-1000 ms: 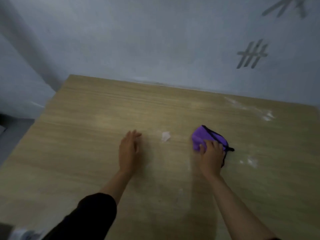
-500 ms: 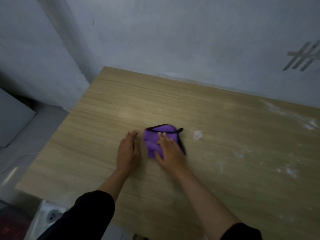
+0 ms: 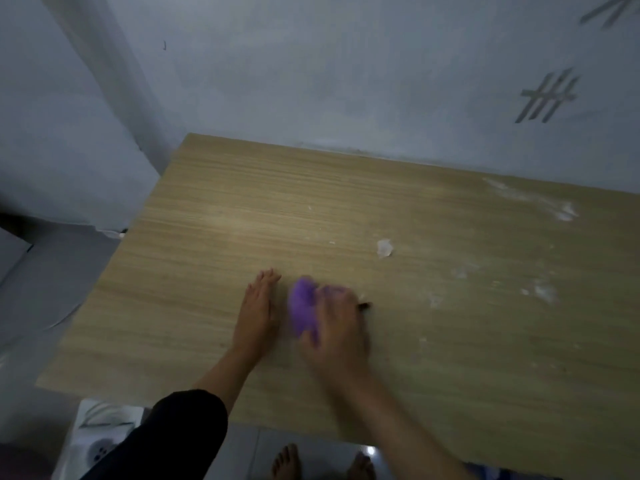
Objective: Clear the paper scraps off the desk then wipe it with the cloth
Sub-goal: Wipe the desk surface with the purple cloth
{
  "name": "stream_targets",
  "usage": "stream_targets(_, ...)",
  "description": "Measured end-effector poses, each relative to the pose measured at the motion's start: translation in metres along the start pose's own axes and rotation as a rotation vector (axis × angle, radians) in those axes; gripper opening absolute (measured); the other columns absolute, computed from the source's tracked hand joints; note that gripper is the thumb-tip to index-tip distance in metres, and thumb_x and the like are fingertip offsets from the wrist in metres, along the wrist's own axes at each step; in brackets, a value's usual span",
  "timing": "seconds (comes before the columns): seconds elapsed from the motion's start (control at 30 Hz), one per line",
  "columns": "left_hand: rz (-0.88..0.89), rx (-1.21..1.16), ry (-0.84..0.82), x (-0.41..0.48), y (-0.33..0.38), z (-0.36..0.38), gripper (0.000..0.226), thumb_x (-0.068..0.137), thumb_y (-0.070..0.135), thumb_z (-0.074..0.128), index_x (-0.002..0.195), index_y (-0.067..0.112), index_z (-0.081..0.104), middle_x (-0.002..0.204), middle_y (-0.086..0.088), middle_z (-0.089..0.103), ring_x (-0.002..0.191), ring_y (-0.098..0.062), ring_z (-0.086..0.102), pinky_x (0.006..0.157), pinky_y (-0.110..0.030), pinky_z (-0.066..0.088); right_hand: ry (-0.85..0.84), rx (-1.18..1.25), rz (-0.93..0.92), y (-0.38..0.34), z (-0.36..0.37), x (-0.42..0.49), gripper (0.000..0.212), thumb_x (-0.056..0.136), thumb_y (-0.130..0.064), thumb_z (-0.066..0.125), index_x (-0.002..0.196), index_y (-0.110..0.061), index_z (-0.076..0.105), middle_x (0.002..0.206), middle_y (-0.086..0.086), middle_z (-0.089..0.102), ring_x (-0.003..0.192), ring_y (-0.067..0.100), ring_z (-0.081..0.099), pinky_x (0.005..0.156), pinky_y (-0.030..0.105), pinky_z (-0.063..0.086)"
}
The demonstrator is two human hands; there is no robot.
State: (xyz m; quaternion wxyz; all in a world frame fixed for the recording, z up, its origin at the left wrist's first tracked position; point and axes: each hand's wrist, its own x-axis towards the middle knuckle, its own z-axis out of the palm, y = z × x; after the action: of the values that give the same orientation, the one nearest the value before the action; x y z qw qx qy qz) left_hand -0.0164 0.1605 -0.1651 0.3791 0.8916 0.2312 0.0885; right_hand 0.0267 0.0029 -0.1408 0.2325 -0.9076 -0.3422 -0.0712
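On the near left part of the wooden desk (image 3: 214,209), the person's right hand (image 3: 337,327) presses a purple cloth (image 3: 303,308) flat against the top, palm and fingers bearing down on it rather than pinching it; the hand is blurred, so I cannot tell exactly how the fingers curl. The left hand (image 3: 258,306) lies just beside the cloth, fingers together and flat on the wood, holding nothing.

A second ago the cloth was over toward the middle right, past a small white paper scrap (image 3: 384,247); half a second ago it had swept across to sit beside the left hand. Now it has come a little nearer the front edge, while the left hand has not shifted. So the wiping is well under way, stroke by stroke.

Still, the scrap lies apart from the cloth, farther back and to the right, and pale smears and crumbs (image 3: 543,292) remain across the right side, with more (image 3: 564,213) near the wall. By my reckoning the clearing step is not finished, and the right half of the desk has yet to be wiped properly.
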Motion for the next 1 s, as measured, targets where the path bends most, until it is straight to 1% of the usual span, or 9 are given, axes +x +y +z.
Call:
stream_targets(0.07, 0.02, 0.03, -0.015, -0.007, -0.007, -0.002, 0.06, 0.077, 0.019, 0.031, 0.134, 0.005, 0.041, 0.148, -0.009, 0.033, 0.141, -0.022, 0.02, 0.114, -0.031, 0.008, -0.14, -0.036, -0.221, -0.032, 0.021, -0.041, 0.05, 0.076, -0.033, 0.049, 0.115, -0.003, 0.054, 0.126, 0.016, 0.059, 0.129, 0.026, 0.037, 0.104, 0.047, 0.027)
stream_targets(0.17, 0.028, 0.07, -0.012, -0.017, -0.014, -0.007, 0.069, 0.072, 0.029, 0.024, 0.135, 0.006, 0.04, 0.147, -0.003, 0.032, 0.14, -0.017, 0.019, 0.114, -0.03, 0.008, -0.209, 0.009, -0.256, -0.014, 0.025, -0.067, 0.044, 0.084, -0.033, 0.048, 0.12, -0.009, 0.056, 0.141, 0.006, 0.046, 0.135, 0.019, 0.035, 0.109, 0.044, 0.024)
stream_targets(0.33, 0.029, 0.108, -0.013, -0.03, -0.012, -0.014, 0.056, 0.081, 0.014, 0.027, 0.135, 0.009, 0.042, 0.149, -0.008, 0.032, 0.141, -0.019, 0.021, 0.114, -0.032, 0.009, -0.107, 0.007, 0.192, 0.068, -0.012, -0.051, 0.056, 0.087, -0.035, 0.042, 0.134, -0.005, 0.042, 0.137, 0.01, 0.05, 0.129, 0.022, 0.043, 0.113, 0.036, 0.019)
stream_targets(0.43, 0.059, 0.138, -0.02, -0.04, -0.009, -0.011, 0.055, 0.079, 0.009, 0.031, 0.132, 0.01, 0.045, 0.15, -0.008, 0.031, 0.141, -0.019, 0.021, 0.114, -0.032, 0.008, -0.088, -0.03, 0.418, 0.102, -0.032, -0.039, 0.056, 0.093, -0.037, 0.035, 0.139, -0.004, 0.036, 0.143, 0.016, 0.042, 0.136, 0.025, 0.034, 0.116, 0.037, 0.014)
stream_targets(0.53, 0.052, 0.154, -0.036, -0.046, -0.006, -0.007, 0.057, 0.079, 0.016, 0.025, 0.132, 0.011, 0.045, 0.151, -0.006, 0.029, 0.142, -0.018, 0.019, 0.115, -0.034, 0.008, -0.063, -0.054, 0.548, 0.086, -0.036, -0.028, 0.054, 0.091, -0.032, 0.035, 0.133, 0.001, 0.042, 0.136, 0.024, 0.047, 0.131, 0.036, 0.039, 0.111, 0.048, 0.029)
stream_targets(0.63, 0.063, 0.158, -0.054, -0.05, -0.005, -0.001, 0.067, 0.076, 0.031, 0.013, 0.132, 0.012, 0.045, 0.151, -0.007, 0.029, 0.142, -0.019, 0.019, 0.116, -0.037, 0.009, -0.006, -0.041, 0.345, 0.027, -0.019, -0.044, 0.059, 0.077, -0.036, 0.041, 0.121, 0.003, 0.054, 0.124, 0.026, 0.057, 0.117, 0.042, 0.052, 0.103, 0.049, 0.037)
stream_targets(0.77, 0.064, 0.156, -0.06, -0.051, 0.003, 0.004, 0.072, 0.072, 0.035, 0.012, 0.133, 0.012, 0.045, 0.151, -0.006, 0.029, 0.142, -0.019, 0.02, 0.116, -0.037, 0.009, -0.194, 0.085, -0.054, -0.023, 0.001, -0.102, 0.053, 0.079, -0.036, 0.052, 0.124, -0.008, 0.051, 0.139, 0.004, 0.048, 0.14, 0.01, 0.021, 0.113, 0.035, 0.019)
stream_targets(0.9, 0.095, 0.175, -0.068, -0.045, 0.003, 0.004, 0.071, 0.077, 0.036, 0.009, 0.138, 0.013, 0.037, 0.152, -0.004, 0.027, 0.141, -0.013, 0.015, 0.113, -0.026, 0.003, -0.212, 0.124, 0.05, 0.041, -0.024, -0.12, 0.059, 0.081, -0.036, 0.055, 0.134, -0.013, 0.046, 0.144, -0.005, 0.041, 0.136, 0.009, 0.032, 0.11, 0.036, 0.027)
stream_targets(1.0, 0.082, 0.15, -0.068, -0.038, 0.001, 0.004, 0.071, 0.075, 0.037, 0.009, 0.133, 0.016, 0.045, 0.152, -0.003, 0.027, 0.14, -0.01, 0.013, 0.115, -0.029, 0.005, -0.093, 0.112, 0.325, 0.103, -0.053, -0.111, 0.057, 0.086, -0.04, 0.046, 0.135, -0.012, 0.045, 0.142, -0.001, 0.042, 0.134, 0.015, 0.035, 0.111, 0.04, 0.029)
